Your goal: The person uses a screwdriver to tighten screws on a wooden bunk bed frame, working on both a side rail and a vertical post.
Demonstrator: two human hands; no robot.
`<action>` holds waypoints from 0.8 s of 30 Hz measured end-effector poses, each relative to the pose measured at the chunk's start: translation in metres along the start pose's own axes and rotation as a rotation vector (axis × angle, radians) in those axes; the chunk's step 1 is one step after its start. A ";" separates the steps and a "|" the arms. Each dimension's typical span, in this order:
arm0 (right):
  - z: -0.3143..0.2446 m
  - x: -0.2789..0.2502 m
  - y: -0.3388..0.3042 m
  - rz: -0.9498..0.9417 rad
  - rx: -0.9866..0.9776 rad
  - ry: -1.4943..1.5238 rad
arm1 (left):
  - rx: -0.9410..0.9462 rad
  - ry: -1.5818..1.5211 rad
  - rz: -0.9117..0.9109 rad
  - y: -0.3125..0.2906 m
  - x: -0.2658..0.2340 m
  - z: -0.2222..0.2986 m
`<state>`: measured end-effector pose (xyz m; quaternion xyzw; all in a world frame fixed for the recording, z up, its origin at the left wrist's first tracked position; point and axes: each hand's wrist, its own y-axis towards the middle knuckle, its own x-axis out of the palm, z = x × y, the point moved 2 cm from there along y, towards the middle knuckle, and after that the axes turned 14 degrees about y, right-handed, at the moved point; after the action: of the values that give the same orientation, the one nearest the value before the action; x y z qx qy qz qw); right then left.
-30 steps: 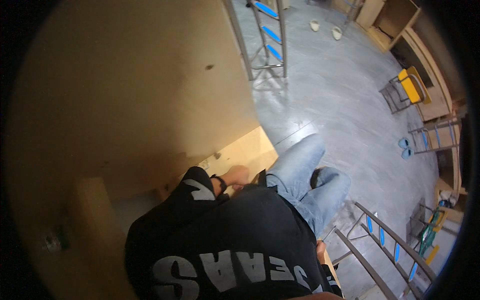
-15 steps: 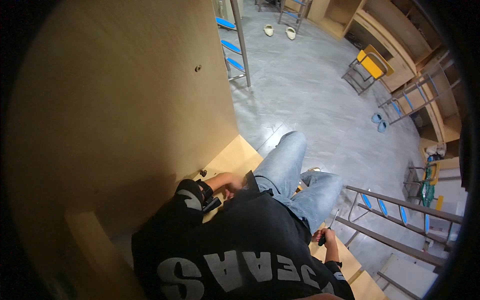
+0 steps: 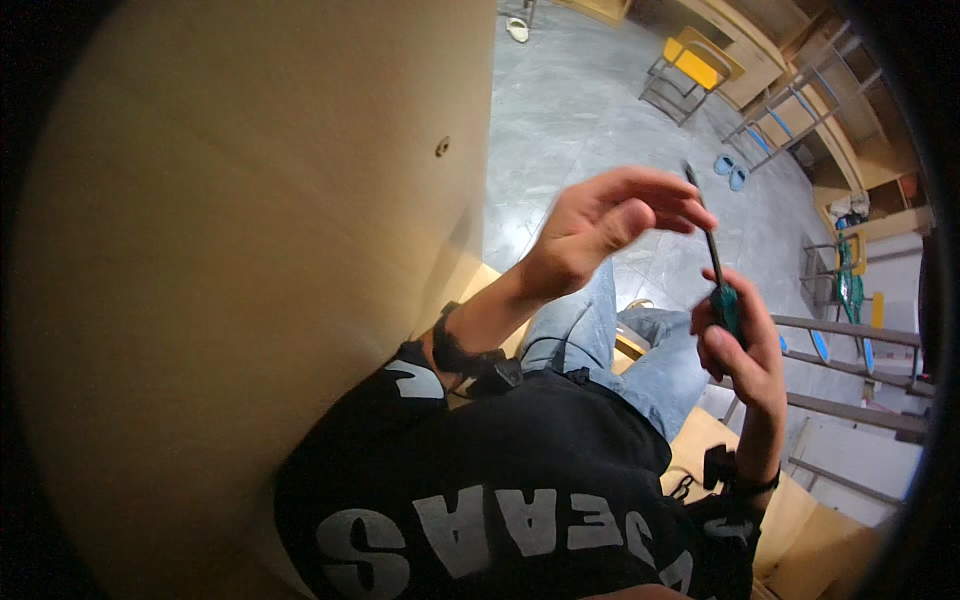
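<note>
Lifted since earlier, the right hand (image 3: pixel 752 352) grips a screwdriver (image 3: pixel 726 302), handle half-hidden; the left hand (image 3: pixel 602 222) is unclenched, shaft contact unclear.

A wooden panel (image 3: pixel 280 200) rises left of the left hand (image 3: pixel 605 220) and fills that whole side. Ahead of the hand spreads a grey floor (image 3: pixel 560 110); on it, well beyond and slightly leftward, lies a pale shoe (image 3: pixel 517 31). Far beyond the right hand (image 3: pixel 745 345), a little to its left, stands a yellow chair (image 3: pixel 693 64). Blue slippers (image 3: pixel 738 179) lie between that chair and the right hand, near a ladder (image 3: pixel 804 104) with blue treads. Right of the right hand runs a second ladder (image 3: pixel 850 328); just past it stands another chair (image 3: pixel 853 252), a green item (image 3: pixel 850 291) against it, its kind unclear.
</note>
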<state>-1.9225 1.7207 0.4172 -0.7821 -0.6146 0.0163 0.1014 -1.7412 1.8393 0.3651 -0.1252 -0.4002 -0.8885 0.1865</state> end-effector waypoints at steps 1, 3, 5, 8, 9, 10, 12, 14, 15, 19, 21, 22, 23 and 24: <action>-0.014 0.021 0.015 0.000 -0.012 -0.047 | 0.128 0.111 0.031 -0.001 -0.014 0.013; -0.024 0.048 0.036 -0.022 -0.174 -0.256 | 0.199 0.008 0.158 -0.007 -0.036 0.022; -0.031 0.064 0.052 -0.115 -0.255 -0.397 | 0.245 -0.113 0.262 -0.011 -0.042 0.031; -0.023 0.069 0.066 -0.161 -0.267 -0.425 | 0.193 -0.112 0.295 -0.017 -0.049 0.035; -0.023 0.068 0.072 -0.172 -0.265 -0.451 | 0.203 -0.176 0.301 -0.017 -0.053 0.030; -0.023 0.071 0.077 -0.192 -0.283 -0.472 | 0.204 -0.225 0.306 -0.020 -0.059 0.027; -0.022 0.079 0.086 -0.242 -0.327 -0.518 | 0.261 -0.340 0.207 -0.022 -0.067 0.026; -0.025 0.082 0.084 -0.287 -0.334 -0.513 | 0.295 -0.468 0.174 -0.023 -0.061 0.032; -0.026 0.082 0.083 -0.295 -0.312 -0.493 | 0.285 -0.515 0.153 -0.024 -0.057 0.034; -0.035 0.083 0.075 -0.276 -0.210 -0.405 | 0.238 -0.676 0.081 -0.020 -0.048 0.038; -0.039 0.085 0.076 -0.278 -0.109 -0.296 | 0.223 -0.790 0.060 -0.020 -0.047 0.041; -0.044 0.087 0.075 -0.262 -0.025 -0.204 | 0.218 -0.848 0.049 -0.019 -0.046 0.044; -0.048 0.084 0.074 -0.248 0.094 -0.081 | 0.210 -0.820 0.051 -0.017 -0.045 0.047; -0.049 0.082 0.074 -0.229 0.212 0.044 | 0.200 -0.874 0.064 -0.015 -0.044 0.049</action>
<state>-1.8237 1.7768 0.4602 -0.6921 -0.6922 0.0521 0.1979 -1.7046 1.8963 0.3703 -0.4822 -0.5213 -0.7031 0.0384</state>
